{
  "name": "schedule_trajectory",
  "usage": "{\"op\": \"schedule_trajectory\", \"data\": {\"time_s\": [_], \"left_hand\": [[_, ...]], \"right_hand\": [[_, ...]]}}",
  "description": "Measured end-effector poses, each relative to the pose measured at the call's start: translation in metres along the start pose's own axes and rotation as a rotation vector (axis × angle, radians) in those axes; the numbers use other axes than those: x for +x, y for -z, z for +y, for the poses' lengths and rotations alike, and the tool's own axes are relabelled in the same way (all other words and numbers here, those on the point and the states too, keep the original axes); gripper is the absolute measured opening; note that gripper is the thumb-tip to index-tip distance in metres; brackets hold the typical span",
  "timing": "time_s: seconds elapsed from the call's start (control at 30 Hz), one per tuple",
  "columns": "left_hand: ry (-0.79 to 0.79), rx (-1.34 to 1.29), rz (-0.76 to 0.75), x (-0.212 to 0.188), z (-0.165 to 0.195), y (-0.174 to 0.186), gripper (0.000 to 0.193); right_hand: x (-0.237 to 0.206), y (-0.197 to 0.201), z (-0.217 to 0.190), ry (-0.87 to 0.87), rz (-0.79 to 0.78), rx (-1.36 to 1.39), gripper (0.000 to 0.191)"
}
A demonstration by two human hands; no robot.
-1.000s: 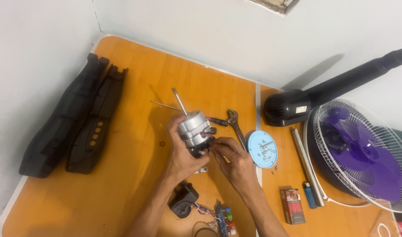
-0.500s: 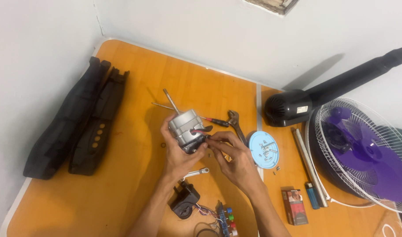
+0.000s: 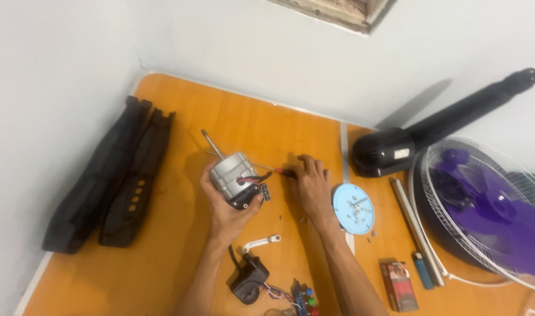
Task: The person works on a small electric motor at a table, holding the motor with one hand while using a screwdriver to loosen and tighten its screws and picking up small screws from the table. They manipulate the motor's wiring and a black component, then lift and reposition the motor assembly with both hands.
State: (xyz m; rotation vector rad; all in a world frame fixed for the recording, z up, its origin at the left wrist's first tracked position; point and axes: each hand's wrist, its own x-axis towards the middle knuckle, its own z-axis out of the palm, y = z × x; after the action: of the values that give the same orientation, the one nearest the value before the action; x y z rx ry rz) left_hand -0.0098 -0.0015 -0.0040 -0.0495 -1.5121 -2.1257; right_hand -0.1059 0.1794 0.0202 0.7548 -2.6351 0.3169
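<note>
Left hand (image 3: 229,205) clenched around silver cylindrical metal fan motor (image 3: 232,177) with steel shaft, raised above middle of orange wooden bench (image 3: 162,275). Right hand (image 3: 310,186) laid flat over red-handled screwdriver (image 3: 273,169) beside motor; actual grasp impossible to tell. Pale blue round plastic disc (image 3: 354,209) just right of that hand.

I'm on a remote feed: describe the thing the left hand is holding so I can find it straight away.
Start at the orange wooden table, near its middle, right of the two long black plastic covers. There the left hand grips a silver metal fan motor. Only it has a thin steel shaft pointing up-left and red and black wires on its side.
</note>
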Motion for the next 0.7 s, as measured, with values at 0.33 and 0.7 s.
{"op": "schedule_trajectory", "data": {"time_s": [0.33,0.7], "left_hand": [[-0.018,0.02,-0.022,0.0,-0.008,0.009,0.102],[0.034,-0.009,-0.062,-0.004,-0.014,0.006,0.102]], "right_hand": [[-0.029,0.067,0.027,-0.167,0.456,1.153,0.021],[-0.051,0.134,-0.026,0.029,0.628,1.151,0.039]]}}
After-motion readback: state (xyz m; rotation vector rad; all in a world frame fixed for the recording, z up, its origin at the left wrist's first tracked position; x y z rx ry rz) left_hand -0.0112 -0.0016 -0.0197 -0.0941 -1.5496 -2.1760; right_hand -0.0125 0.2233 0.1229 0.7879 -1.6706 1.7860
